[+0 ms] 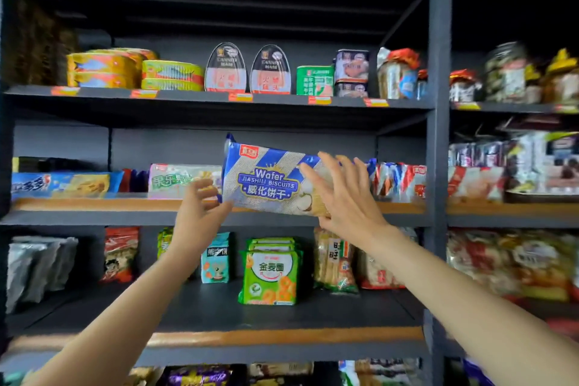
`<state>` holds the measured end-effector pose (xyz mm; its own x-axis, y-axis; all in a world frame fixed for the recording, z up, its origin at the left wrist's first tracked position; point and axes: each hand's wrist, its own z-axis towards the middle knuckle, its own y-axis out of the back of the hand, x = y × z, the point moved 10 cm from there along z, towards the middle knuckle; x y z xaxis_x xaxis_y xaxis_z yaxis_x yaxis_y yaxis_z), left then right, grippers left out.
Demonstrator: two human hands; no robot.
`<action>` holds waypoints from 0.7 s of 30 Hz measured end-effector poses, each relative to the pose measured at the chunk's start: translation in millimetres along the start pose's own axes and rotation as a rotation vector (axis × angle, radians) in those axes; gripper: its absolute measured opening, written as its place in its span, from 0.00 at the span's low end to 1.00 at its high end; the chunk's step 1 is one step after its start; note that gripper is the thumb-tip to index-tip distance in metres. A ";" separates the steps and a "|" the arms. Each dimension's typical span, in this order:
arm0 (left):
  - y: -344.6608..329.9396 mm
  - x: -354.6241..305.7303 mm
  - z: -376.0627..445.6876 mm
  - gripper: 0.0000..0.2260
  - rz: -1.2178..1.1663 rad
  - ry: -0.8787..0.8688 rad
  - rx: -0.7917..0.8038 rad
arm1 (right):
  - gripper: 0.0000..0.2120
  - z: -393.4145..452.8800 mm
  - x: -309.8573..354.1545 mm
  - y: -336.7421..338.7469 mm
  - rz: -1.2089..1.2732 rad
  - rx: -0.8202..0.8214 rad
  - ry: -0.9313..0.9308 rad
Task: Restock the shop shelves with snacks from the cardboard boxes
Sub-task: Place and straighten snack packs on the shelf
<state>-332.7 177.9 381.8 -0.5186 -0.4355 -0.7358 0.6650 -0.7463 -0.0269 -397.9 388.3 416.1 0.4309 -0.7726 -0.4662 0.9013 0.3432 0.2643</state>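
Standing a blue wafer pack on the middle shelf is the step in hand, and it looks close to finished. The pack is upright, slightly tilted, its lower edge at the shelf's front lip, between a pale green pack on one side and red-and-white packs on the other. The left hand is at the pack's lower left corner with fingers loosely spread; thumb and fingertips seem to touch the wrapper's edge, though whether they pinch it I cannot tell. The right hand lies flat against the pack's right face, fingers straight and fanned, pressing or steadying rather than gripping. Judging by this, the pack is being settled or released, not carried. As for the wider job, much of the stock is already up: tins and jars fill the top shelf, and the lower shelf holds a green snack stack and other bags. Gaps remain, though. The middle shelf has bare space at its left rear, and the lower shelf has open floor in front and at left. No cardboard boxes are in view, so how many snacks are left to shelve cannot be judged. What remains here is probably pushing the pack back into line.
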 end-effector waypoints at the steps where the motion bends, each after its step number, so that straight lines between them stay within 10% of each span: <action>1: -14.1 -5.4 1.6 0.17 0.017 -0.039 0.031 | 0.51 -4.1 -9.4 -0.1 0.002 0.008 0.011; 11: -161.5 -23.7 1.7 0.08 0.070 -0.181 0.246 | 0.52 -56.7 -136.9 0.7 -0.108 0.109 0.030; 21: -368.9 -121.0 -62.9 0.11 0.489 -0.844 0.180 | 0.55 -145.1 -378.5 32.7 -0.370 0.073 -0.100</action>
<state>-481.5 537.5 438.2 -0.4684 -0.8793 0.0866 0.8525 -0.4240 0.3056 -525.1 769.4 478.6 0.0681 -0.8868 -0.4572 0.9879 -0.0040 0.1548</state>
